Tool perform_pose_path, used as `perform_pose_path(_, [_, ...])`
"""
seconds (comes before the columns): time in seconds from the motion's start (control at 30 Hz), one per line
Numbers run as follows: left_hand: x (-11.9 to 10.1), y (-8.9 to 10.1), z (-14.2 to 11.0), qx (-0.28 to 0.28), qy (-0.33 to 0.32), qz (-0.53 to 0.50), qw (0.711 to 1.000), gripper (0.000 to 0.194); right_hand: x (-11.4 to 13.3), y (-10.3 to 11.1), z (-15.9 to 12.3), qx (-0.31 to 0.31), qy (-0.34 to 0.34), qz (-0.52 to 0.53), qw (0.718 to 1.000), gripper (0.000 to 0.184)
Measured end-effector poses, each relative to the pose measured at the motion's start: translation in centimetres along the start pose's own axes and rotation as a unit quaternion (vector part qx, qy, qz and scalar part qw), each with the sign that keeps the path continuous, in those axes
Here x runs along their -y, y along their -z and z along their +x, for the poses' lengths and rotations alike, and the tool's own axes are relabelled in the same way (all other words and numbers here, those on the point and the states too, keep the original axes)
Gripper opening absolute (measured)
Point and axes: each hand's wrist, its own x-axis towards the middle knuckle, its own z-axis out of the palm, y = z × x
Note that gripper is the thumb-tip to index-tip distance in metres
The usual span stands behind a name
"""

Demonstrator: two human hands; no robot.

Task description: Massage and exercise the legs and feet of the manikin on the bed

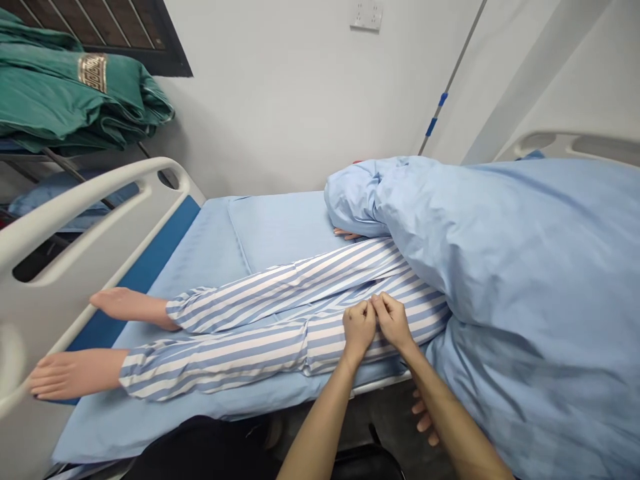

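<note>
The striped trousers (215,357) lie along the bed (280,220), on a figure's two legs, and both our hands rest over the thigh just beside the quilt (525,267). Our left hand (359,328) and right hand (393,321) are curled closed, knuckles up and touching each other; we cannot tell whether any cloth is caught inside them. If it is, a hard pull could strain a seam or drag the legs along with the cloth, since the trousers run down to the ankles and bunch there. If it is not, the fists could simply slide over the stripes, or press on the thigh with our weight as we lean in. The quilt overlaps the top of the trousers, so its heavy folds could slump onto our right wrist and hide the waist. Beyond, fingers (347,234) show from under the quilt on the far side, easy to snag if it shifts. On our side, other fingers (426,421) hang below the bed's edge by our right forearm, where a sideways step could knock them. The near foot (80,373) and far foot (131,307) reach the footboard (147,267), so a shove that way could jam the toes.
</note>
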Motion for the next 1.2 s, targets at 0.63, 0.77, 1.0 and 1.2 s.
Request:
perform_pose_path(0.63, [-1.2,-0.6,0.4,-0.011,0.013,-0.071,0.997,0.043,-3.1,1.3,0.0,-0.053,0.01,-0.005,0.999,0.043])
perform_pose_path(0.77, [-5.4,-0.1,0.2,-0.003,0.002,-0.161,0.987,0.046,-3.3,1.6,0.0,-0.069,0.003,0.033,0.997,0.044])
perform_pose_path(1.0, [-5.0,-2.7,0.1,-0.006,0.006,-0.129,0.992,0.043,-3.7,1.9,-0.2,-0.099,-0.007,0.082,0.992,0.045])
perform_pose_path(1.2, [-1.5,-4.8,0.0,-0.008,-0.022,0.014,1.0,0.033,-3.6,1.4,0.1,-0.11,-0.027,0.1,0.989,0.046])
